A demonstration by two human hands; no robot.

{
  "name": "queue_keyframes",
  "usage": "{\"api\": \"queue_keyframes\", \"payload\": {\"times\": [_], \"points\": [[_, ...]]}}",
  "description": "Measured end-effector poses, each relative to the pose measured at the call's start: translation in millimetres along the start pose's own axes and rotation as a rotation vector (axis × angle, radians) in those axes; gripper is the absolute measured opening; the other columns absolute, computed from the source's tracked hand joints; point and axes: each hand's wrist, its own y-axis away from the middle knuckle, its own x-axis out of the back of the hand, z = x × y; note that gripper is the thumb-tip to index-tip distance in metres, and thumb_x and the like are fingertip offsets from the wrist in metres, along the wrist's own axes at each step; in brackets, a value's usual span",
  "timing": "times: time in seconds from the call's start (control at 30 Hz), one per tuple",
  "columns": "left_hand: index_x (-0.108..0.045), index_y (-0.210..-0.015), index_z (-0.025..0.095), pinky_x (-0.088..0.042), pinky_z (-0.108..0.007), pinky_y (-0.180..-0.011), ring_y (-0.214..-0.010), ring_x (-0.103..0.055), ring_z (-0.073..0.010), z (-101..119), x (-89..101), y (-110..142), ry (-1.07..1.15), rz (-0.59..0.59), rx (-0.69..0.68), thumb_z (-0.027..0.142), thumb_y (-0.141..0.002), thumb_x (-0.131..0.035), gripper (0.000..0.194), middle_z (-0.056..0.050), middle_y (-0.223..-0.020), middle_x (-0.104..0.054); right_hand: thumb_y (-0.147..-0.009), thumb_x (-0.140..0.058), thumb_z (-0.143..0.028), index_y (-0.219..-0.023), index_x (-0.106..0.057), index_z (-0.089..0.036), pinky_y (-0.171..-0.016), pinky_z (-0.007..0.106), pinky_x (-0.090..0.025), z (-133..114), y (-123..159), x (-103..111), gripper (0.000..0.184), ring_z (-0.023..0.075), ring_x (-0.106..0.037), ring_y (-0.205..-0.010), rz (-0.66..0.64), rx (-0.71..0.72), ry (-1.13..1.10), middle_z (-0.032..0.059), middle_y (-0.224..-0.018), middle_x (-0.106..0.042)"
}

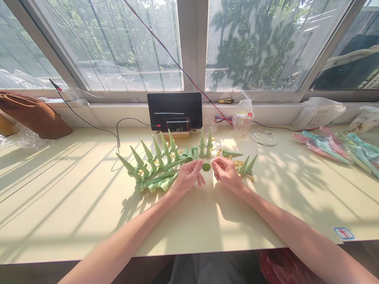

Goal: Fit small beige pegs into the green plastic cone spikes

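My left hand [189, 174] pinches a round green plastic part [206, 167] between thumb and forefinger, its circular end turned toward me. Close to the part's right side is my right hand [226, 172], fingertips pressed together; whatever they hold is too small to make out. Left of my hands, a row of green cone-shaped spikes [150, 156] with collars stands on the table, and several green tubes [160, 182] lie in front of it. Two upright green spikes [205, 144] stand just behind my hands. Small yellow pieces [237, 162] are scattered beside my right hand, near two tilted green spikes [248, 165].
A phone [175, 125] leans against a dark tablet [174, 106] at the back. Beside them are cables, a plastic-bagged cup [244, 114] and a coiled white cable [263, 138]. Wrapped coloured plastic items [334, 146] lie right; a brown bag [32, 114] lies left. The table's front edge [177, 255] is near.
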Motion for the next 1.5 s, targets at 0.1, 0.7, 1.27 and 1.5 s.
{"api": "queue_keyframes", "payload": {"times": [0.1,0.7,1.27,1.5], "points": [[-0.068,-0.113,0.013,-0.048,-0.022,-0.045,-0.042,-0.061,-0.0134,1.7,0.3,0.0,-0.004,-0.023,-0.018,0.058,-0.092,-0.05,0.052,-0.001,-0.052,-0.065,-0.092,-0.054,-0.051,-0.078,-0.051,-0.022,-0.045,0.026,-0.04,0.8,-0.3,0.3,0.032,0.0114,-0.044,-0.043,0.001,-0.005,0.0,-0.0057,-0.054,-0.045],[-0.044,-0.119,0.023,-0.052,-0.023,-0.046,-0.053,-0.068,-0.0127,1.3,1.9,-0.9,0.052,-0.14,-0.074,0.048,-0.088,-0.061,0.043,-0.017,-0.132,-0.06,-0.093,-0.055,-0.046,-0.074,-0.051,-0.022,-0.044,0.026,-0.035,0.4,-1.9,2.8,0.031,0.0109,-0.043,-0.041,0.008,-0.018,-0.008,-0.0067,-0.05,-0.042],[-0.051,-0.116,0.024,-0.054,-0.025,-0.05,-0.05,-0.066,-0.0116,-8.0,2.7,-1.9,-0.123,-0.083,-0.105,0.044,-0.089,-0.061,0.036,-0.013,-0.123,-0.067,-0.093,-0.053,-0.043,-0.075,-0.051,-0.022,-0.044,0.025,-0.032,6.6,-3.1,1.7,0.028,0.0099,-0.039,-0.039,-0.012,-0.053,-0.027,-0.0079,-0.047,-0.039],[-0.057,-0.112,0.022,-0.052,-0.023,-0.047,-0.058,-0.068,-0.0129,-2.4,0.1,-1.8,-0.088,0.025,-0.142,0.046,-0.089,-0.06,0.034,-0.011,-0.118,-0.069,-0.093,-0.053,-0.047,-0.077,-0.052,-0.021,-0.047,0.026,-0.037,5.1,-2.9,-0.9,0.03,0.0118,-0.044,-0.044,0.057,-0.026,0.038,-0.0055,-0.053,-0.044]]}}
